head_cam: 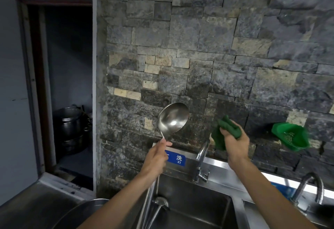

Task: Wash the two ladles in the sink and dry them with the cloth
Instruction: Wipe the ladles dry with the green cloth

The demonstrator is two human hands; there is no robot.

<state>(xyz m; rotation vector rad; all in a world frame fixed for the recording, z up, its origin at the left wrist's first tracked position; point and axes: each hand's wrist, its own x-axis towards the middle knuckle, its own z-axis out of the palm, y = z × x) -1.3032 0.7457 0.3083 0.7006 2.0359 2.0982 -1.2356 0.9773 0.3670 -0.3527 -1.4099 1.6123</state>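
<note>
Nearest, at 6 o'clock, the steel sink holds a second ladle, bowl down against the basin's left wall; above it at 7 o'clock the left hand is curled tight round the handle of a raised steel ladle, bowl upright and facing the viewer; at 5 o'clock the right hand clenches a bunched green cloth, apart from the ladle; the tap stands between them; farther at 3 o'clock, a green strainer basket sits against the stone wall.
</note>
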